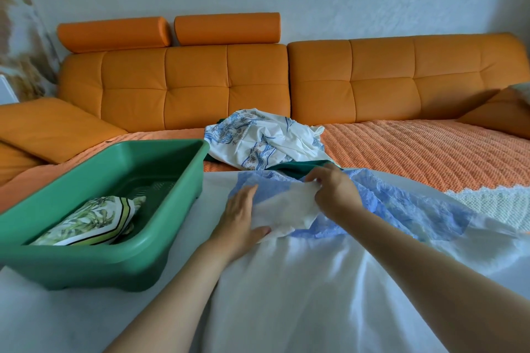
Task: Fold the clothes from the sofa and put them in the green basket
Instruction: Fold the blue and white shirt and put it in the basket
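A white garment with blue lace trim (321, 275) lies spread on the white table in front of me. My left hand (241, 218) lies flat on its left side, thumb under a folded white flap. My right hand (332, 189) pinches the top of that flap near the lace. The green basket (160, 241) stands on the table to the left, with a folded green leaf-print cloth (91, 223) inside. On the sofa behind lies a crumpled white and blue patterned garment (263, 140) on top of a dark green cloth (298, 167).
The orange sofa (200, 83) runs along the wall, its seat covered by an orange textured throw (415, 149). Orange cushions sit at the far left (51, 126) and far right (499, 112). A white lace-edged cloth (493, 200) lies at the right.
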Demonstrator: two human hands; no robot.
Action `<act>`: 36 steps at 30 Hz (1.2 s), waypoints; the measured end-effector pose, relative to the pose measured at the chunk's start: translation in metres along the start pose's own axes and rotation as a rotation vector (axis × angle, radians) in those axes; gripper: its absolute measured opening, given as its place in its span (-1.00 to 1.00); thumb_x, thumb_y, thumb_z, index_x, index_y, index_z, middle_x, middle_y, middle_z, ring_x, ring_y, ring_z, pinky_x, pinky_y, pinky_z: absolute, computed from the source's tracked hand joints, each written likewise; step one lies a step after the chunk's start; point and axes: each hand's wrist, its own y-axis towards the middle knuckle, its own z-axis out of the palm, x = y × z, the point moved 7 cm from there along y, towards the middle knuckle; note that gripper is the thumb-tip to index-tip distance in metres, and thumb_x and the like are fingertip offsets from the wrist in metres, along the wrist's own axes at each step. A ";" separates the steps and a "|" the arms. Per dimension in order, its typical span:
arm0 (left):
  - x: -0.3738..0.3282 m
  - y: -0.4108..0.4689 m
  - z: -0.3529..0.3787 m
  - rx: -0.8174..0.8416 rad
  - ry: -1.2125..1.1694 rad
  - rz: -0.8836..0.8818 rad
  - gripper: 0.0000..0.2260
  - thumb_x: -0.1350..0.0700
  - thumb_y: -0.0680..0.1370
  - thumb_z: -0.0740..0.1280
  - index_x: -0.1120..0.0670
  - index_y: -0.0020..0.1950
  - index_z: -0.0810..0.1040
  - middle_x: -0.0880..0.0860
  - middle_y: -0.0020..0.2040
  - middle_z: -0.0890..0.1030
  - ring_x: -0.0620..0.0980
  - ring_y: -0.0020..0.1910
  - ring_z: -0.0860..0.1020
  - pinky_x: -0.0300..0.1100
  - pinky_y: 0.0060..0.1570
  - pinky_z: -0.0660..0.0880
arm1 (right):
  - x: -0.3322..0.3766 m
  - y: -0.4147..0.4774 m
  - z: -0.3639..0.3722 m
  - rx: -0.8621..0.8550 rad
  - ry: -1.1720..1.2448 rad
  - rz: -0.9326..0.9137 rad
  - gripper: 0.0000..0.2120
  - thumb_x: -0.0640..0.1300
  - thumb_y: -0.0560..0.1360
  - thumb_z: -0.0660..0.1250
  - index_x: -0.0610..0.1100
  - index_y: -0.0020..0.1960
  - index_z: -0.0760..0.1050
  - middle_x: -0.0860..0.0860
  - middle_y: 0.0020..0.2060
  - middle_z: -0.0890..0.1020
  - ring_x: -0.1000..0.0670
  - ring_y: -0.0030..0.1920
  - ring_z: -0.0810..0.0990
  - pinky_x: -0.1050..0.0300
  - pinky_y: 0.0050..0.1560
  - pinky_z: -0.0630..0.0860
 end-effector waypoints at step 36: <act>-0.006 0.059 0.025 0.172 0.229 -0.082 -0.61 -0.05 0.69 0.01 -0.20 0.52 0.32 -0.03 0.60 0.20 0.00 0.57 0.13 0.09 0.48 0.14 | -0.007 -0.025 0.018 0.375 -0.347 -0.093 -0.83 0.17 0.49 0.34 0.12 0.00 0.56 0.11 0.02 0.60 0.00 0.09 0.56 0.09 0.05 0.43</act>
